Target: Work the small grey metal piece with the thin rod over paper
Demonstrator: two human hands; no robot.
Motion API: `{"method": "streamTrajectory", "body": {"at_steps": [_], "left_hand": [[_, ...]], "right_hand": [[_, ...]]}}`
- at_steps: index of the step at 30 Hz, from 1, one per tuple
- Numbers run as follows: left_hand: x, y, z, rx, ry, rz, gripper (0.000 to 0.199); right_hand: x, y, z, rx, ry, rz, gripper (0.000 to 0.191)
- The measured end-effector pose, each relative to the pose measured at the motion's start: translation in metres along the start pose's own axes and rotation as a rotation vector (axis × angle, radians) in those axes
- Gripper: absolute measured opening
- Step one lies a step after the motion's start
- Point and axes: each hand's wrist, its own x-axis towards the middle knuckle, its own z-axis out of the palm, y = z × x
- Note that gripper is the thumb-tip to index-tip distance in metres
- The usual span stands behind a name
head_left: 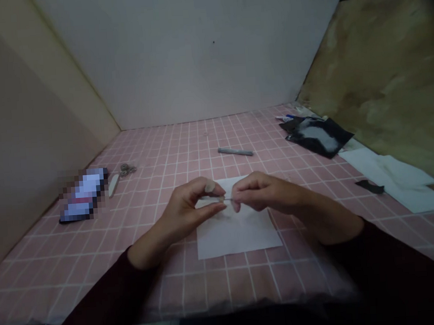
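Rod (215, 198), v. thin & pale, sits betw. our two hands, just above a sheet of white paper (240, 237); we can't tell if it touches the sheet. Left hand (185, 209) closed in a pinch, thumb & index on rod's left part. Right hand (267, 191) also closed, fingertips (236, 205) pinching rod's right part. Small tan bit (221, 199) sits on rod betw. the two pinches, too small to tell what it is. Paper lies on pink grid mat (196, 287). Ahead of hands: grey stick (234, 152) on mat. On our left: small scissors (127, 169), white oblong piece (113, 185) & pixelated object (83, 195), near left wall (33, 145). On our right: black bag (317, 135), pen-like tubes (286, 118), white sheets (397, 182), black scrap (370, 187). Dark maroon sleeves (100, 304) on both arms.
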Motion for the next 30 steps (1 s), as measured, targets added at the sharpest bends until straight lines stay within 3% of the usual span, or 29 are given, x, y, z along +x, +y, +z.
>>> {"method": "streamTrajectory", "body": {"at_steps": [3, 8, 13, 17, 21, 26, 30], "left_hand": [[0.001, 0.001, -0.002, -0.005, 0.073, 0.022, 0.016], [0.002, 0.002, -0.005, 0.145, -0.041, 0.067, 0.014], [0.002, 0.001, -0.01, 0.168, 0.042, 0.145, 0.015], [0.002, -0.001, -0.011, 0.185, -0.058, 0.161, 0.016], [0.002, 0.0, -0.014, 0.156, 0.031, 0.15, 0.016], [0.002, 0.0, -0.014, 0.181, -0.049, 0.158, 0.014], [0.002, 0.0, -0.015, 0.178, 0.023, 0.197, 0.013]], "right_hand": [[0.0, 0.003, -0.001, 0.051, 0.031, 0.036, 0.032], [0.002, 0.005, 0.001, 0.043, -0.017, 0.078, 0.037], [0.002, 0.003, 0.0, 0.099, 0.032, 0.133, 0.04], [0.007, 0.007, 0.005, 0.208, -0.004, 0.173, 0.039], [0.007, 0.01, 0.003, 0.281, 0.024, 0.2, 0.04], [0.009, 0.014, 0.007, 0.389, 0.011, 0.258, 0.035], [0.01, 0.015, 0.005, 0.424, 0.02, 0.286, 0.033]]}}
